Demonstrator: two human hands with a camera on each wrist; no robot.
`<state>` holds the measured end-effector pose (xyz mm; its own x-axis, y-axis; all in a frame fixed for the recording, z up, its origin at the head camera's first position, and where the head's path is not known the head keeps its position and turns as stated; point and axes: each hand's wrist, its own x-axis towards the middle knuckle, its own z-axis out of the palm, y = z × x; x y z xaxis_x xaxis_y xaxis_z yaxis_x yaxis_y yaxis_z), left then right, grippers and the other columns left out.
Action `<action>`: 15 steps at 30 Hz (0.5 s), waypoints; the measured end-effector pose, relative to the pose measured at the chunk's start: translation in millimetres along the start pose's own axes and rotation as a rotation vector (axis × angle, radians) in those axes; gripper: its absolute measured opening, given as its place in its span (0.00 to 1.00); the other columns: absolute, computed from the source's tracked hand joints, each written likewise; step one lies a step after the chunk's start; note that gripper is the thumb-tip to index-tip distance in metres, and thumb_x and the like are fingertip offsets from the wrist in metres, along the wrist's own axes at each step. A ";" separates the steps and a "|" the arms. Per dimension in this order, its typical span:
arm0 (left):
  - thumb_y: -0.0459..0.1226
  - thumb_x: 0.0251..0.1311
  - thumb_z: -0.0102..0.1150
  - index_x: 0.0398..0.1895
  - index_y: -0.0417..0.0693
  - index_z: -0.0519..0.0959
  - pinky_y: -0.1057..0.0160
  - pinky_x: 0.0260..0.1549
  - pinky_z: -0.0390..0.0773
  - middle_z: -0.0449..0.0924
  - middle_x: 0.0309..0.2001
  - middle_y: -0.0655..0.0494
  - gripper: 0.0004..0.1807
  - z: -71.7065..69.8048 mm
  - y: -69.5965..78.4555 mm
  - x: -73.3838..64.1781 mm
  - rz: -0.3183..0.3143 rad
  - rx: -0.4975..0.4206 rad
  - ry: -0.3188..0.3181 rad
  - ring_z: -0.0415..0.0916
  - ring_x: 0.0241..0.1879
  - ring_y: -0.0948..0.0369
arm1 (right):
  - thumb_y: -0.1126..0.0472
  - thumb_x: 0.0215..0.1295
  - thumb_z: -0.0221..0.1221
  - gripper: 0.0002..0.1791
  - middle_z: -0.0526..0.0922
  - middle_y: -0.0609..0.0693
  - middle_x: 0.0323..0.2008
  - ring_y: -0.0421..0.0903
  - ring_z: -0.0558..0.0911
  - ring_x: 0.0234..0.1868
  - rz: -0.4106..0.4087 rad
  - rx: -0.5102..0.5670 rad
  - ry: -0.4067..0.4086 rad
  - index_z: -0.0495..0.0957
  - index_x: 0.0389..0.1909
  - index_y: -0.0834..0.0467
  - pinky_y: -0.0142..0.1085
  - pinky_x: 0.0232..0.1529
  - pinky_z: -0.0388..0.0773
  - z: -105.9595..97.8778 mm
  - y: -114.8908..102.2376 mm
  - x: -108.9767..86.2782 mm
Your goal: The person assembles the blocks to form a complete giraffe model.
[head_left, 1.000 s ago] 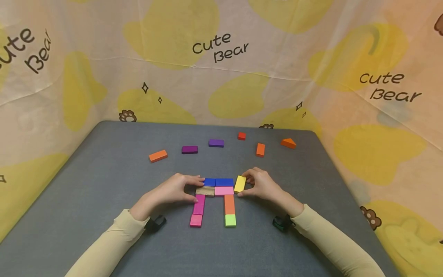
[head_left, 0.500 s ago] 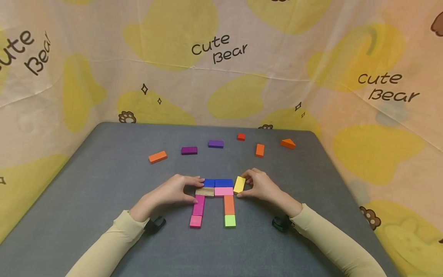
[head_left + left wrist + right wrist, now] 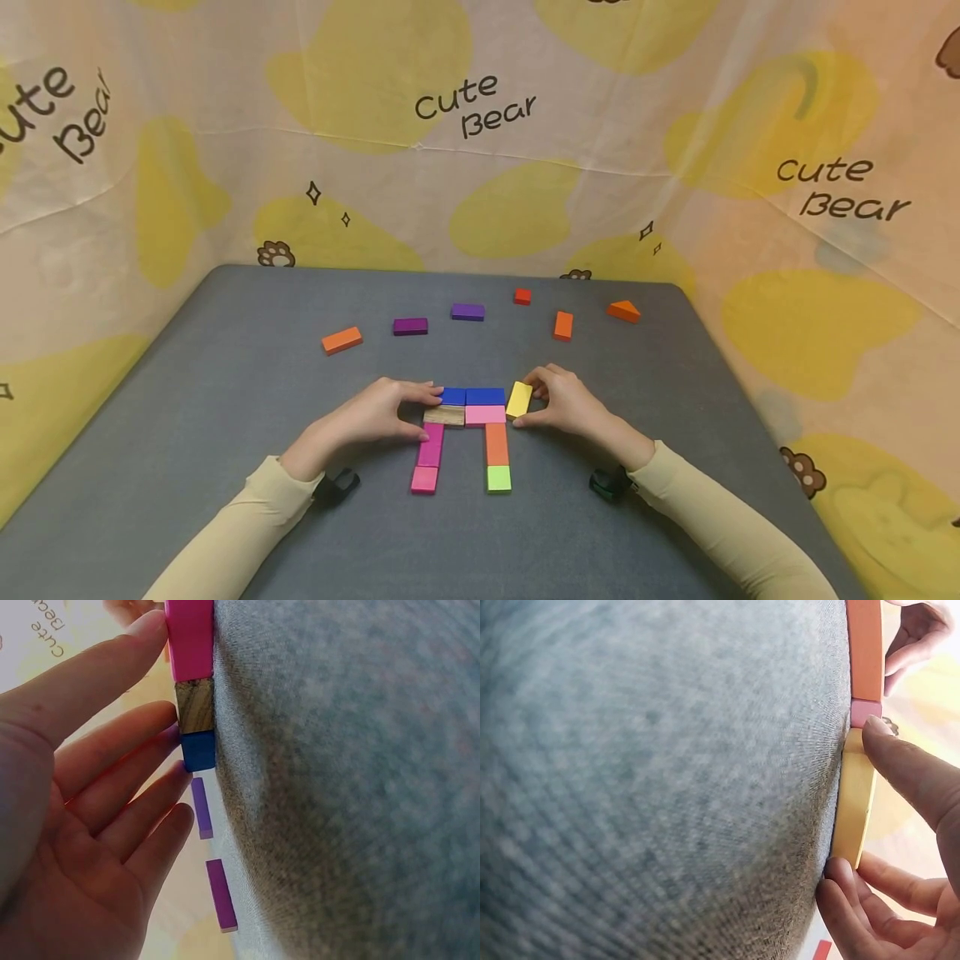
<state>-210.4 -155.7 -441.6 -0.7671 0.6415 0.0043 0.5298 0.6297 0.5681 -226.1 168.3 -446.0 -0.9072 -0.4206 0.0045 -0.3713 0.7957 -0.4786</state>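
Observation:
My right hand [image 3: 564,400] pinches a yellow block [image 3: 519,400] between thumb and fingers; it lies slanted at the right end of the block figure. In the right wrist view, its near end sits right by a pink block [image 3: 866,714]. My left hand [image 3: 381,410] rests against the figure's left side, fingertips at a blue block [image 3: 453,396] and thumb at a magenta block [image 3: 431,446]. Between these two lies a wood-grain block [image 3: 445,415]. A second blue block [image 3: 485,396] lies alongside. Below the pink block, an orange block [image 3: 497,444] leads down to a lime-green one [image 3: 498,479].
Farther back on the grey table [image 3: 247,417] lie loose blocks: an orange one [image 3: 342,340], a dark purple one [image 3: 411,327], a violet one [image 3: 468,312], a red cube [image 3: 522,296], another orange one [image 3: 563,326] and an orange triangle [image 3: 624,311]. A printed curtain stands behind.

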 end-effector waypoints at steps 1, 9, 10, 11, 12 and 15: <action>0.47 0.49 0.71 0.56 0.52 0.79 0.48 0.61 0.67 0.73 0.63 0.58 0.28 0.0 0.1 -0.1 0.001 0.000 0.001 0.67 0.65 0.58 | 0.41 0.38 0.74 0.36 0.76 0.47 0.36 0.42 0.77 0.38 -0.002 0.000 0.001 0.78 0.47 0.56 0.34 0.40 0.79 -0.1 0.0 -0.1; 0.47 0.48 0.71 0.56 0.52 0.79 0.47 0.63 0.65 0.73 0.62 0.59 0.29 0.2 -0.1 -0.4 0.000 0.004 0.001 0.66 0.66 0.59 | 0.42 0.39 0.74 0.35 0.76 0.48 0.36 0.42 0.77 0.38 -0.015 -0.002 0.002 0.78 0.47 0.56 0.34 0.41 0.79 -0.1 -0.2 0.0; 0.47 0.48 0.71 0.56 0.52 0.79 0.47 0.63 0.64 0.73 0.62 0.59 0.29 0.2 0.1 -0.3 -0.002 0.003 -0.001 0.66 0.66 0.59 | 0.41 0.39 0.74 0.35 0.76 0.47 0.36 0.42 0.77 0.38 -0.014 -0.004 0.002 0.78 0.47 0.56 0.34 0.41 0.79 0.1 -0.1 -0.1; 0.47 0.48 0.71 0.56 0.52 0.79 0.46 0.63 0.65 0.73 0.63 0.59 0.29 0.1 0.3 -0.3 -0.004 0.002 -0.004 0.66 0.66 0.59 | 0.41 0.39 0.74 0.35 0.76 0.47 0.36 0.42 0.77 0.38 -0.012 -0.005 0.002 0.78 0.47 0.56 0.34 0.41 0.79 0.2 -0.1 -0.2; 0.47 0.48 0.71 0.56 0.52 0.79 0.46 0.63 0.64 0.73 0.63 0.59 0.29 0.1 0.5 -0.3 -0.005 0.001 -0.006 0.66 0.66 0.58 | 0.41 0.38 0.75 0.35 0.76 0.47 0.36 0.42 0.77 0.38 -0.010 -0.004 0.002 0.78 0.47 0.56 0.34 0.41 0.79 0.1 -0.2 -0.3; 0.47 0.49 0.71 0.56 0.52 0.79 0.46 0.63 0.64 0.73 0.63 0.58 0.28 -0.6 1.4 -0.1 -0.001 0.001 -0.006 0.66 0.66 0.58 | 0.41 0.38 0.74 0.36 0.76 0.47 0.37 0.42 0.77 0.39 -0.007 -0.009 -0.003 0.78 0.48 0.56 0.34 0.41 0.79 -0.8 -0.3 -0.1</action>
<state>-209.7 -155.2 -440.3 -0.7655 0.6435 -0.0014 0.5293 0.6308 0.5674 -226.0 168.5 -445.2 -0.9041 -0.4274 0.0057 -0.3794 0.7964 -0.4709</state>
